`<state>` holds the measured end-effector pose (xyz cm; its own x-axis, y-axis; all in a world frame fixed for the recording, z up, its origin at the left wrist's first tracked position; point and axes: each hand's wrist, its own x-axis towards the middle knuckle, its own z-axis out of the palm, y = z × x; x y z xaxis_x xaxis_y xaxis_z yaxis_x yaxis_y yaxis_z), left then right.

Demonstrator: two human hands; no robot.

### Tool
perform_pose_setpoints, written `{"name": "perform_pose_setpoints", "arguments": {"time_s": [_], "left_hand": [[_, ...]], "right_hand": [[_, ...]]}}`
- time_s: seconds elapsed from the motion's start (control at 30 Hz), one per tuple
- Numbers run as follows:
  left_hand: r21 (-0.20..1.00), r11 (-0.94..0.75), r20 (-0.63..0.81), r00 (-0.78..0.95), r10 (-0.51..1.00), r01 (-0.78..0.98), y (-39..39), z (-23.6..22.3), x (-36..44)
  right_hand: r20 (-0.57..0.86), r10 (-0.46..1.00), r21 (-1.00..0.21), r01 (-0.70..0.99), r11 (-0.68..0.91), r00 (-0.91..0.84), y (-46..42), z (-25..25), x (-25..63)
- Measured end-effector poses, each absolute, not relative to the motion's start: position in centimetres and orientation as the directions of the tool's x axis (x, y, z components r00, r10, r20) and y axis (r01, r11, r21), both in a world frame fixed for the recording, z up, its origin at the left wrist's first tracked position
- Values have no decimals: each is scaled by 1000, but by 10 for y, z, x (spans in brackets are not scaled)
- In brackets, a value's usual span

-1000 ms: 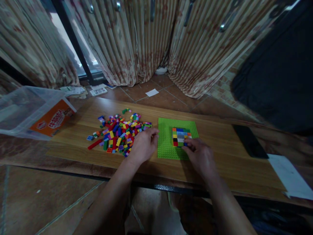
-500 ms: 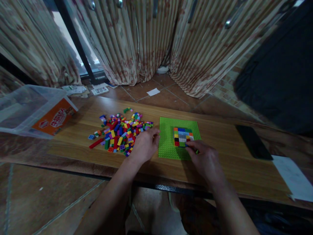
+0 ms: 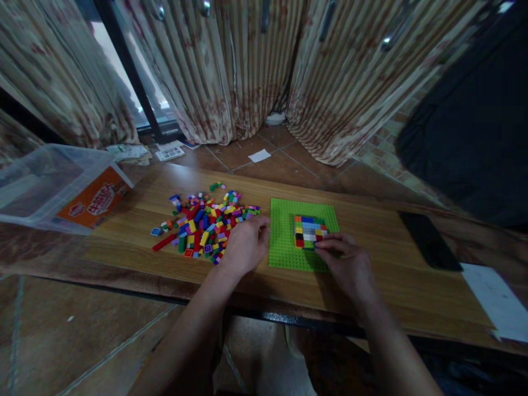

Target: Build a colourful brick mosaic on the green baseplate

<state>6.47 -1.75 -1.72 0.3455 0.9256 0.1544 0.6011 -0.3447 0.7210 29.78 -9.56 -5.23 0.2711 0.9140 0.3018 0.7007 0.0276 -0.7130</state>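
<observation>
A green baseplate point(image 3: 284, 242) lies on the wooden table point(image 3: 371, 275). On it sits a small square patch of coloured bricks point(image 3: 307, 228). My right hand point(image 3: 348, 267) rests on the plate's near right corner, its fingertips pinched against the patch's front edge. Whether a brick is between them is hidden. My left hand point(image 3: 245, 245) lies loosely curled at the plate's left edge, thumb touching the plate, beside a heap of loose coloured bricks point(image 3: 204, 223).
A clear plastic tub with an orange label point(image 3: 61, 190) lies at the table's left end. A black phone point(image 3: 429, 239) and a white sheet point(image 3: 493, 300) are at the right. Curtains point(image 3: 247, 71) hang behind, with papers on the tiled floor.
My right hand's fingers have shifted slightly along the front edge of the brick patch. The left hand has stayed at the plate's left edge.
</observation>
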Motion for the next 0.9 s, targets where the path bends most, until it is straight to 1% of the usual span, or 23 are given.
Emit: {"name": "perform_pose_setpoints", "arguments": {"time_s": [0.1,0.2,0.57,0.7,0.73,0.8,0.9], "left_hand": [[701,-347,131,365,922,624,-20,-16,68],[675,-373,119,405,906,637,-24,-17,73],[664,-410,129,443,887,626,-27,-21,79],[693,-391,144,415,898,606,-26,-19,76],[698,-389,153,405,901,601,-26,-18,75],[706,-392,174,391,904,590,-24,-17,72],[720,-400,210,372,904,567,-21,-17,66]], "right_hand": [[266,917,-774,633,18,299,-95,-58,299],[251,918,-801,598,19,307,-94,-61,299],[270,903,-784,621,5,333,-92,-57,294],[298,897,-802,596,50,326,-90,-51,297],[323,874,-816,575,63,362,-90,-48,299],[375,788,-854,512,88,489,-88,-41,301],[368,647,-910,401,104,668,-85,-32,300]]}}
